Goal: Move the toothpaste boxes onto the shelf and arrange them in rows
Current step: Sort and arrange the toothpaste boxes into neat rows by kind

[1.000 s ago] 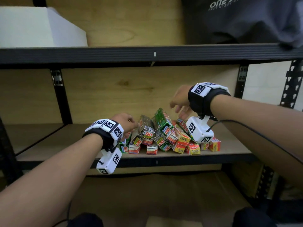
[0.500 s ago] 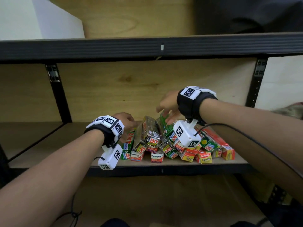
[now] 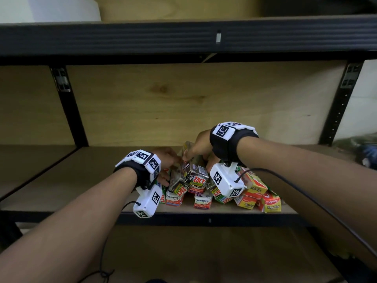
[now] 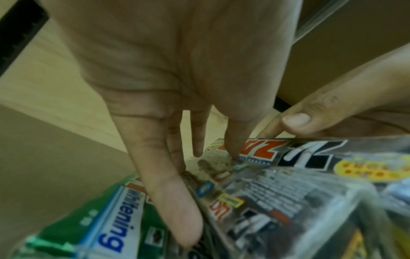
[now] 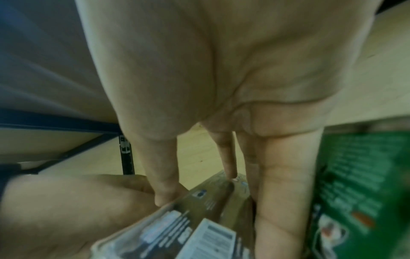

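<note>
A heap of toothpaste boxes lies on the wooden shelf board point(image 3: 81, 180): Pepsodent boxes point(image 3: 202, 201) in front, red-yellow Colgate boxes point(image 3: 271, 202) at the right. On top of the heap is a silver Zact box point(image 3: 196, 176) point(image 4: 299, 192) point(image 5: 199, 219). My left hand point(image 3: 166, 160) point(image 4: 208, 154) pinches its left end, thumb on the printed face, fingers down its side beside a green box point(image 4: 106, 227). My right hand point(image 3: 201, 149) point(image 5: 199, 189) holds the far end of the same box, thumb left, fingers right, next to another green box point(image 5: 359, 175).
The upper shelf's black rail point(image 3: 183, 37) hangs overhead, with a white box point(image 3: 51, 7) on it. Black uprights point(image 3: 69, 111) point(image 3: 338, 107) stand left and right against the wooden back panel. Bare board stretches left of the heap and behind it.
My right hand came down and leftward from the green boxes onto the silver Zact box. The left hand stayed at the heap's left side and closed on the same box.
</note>
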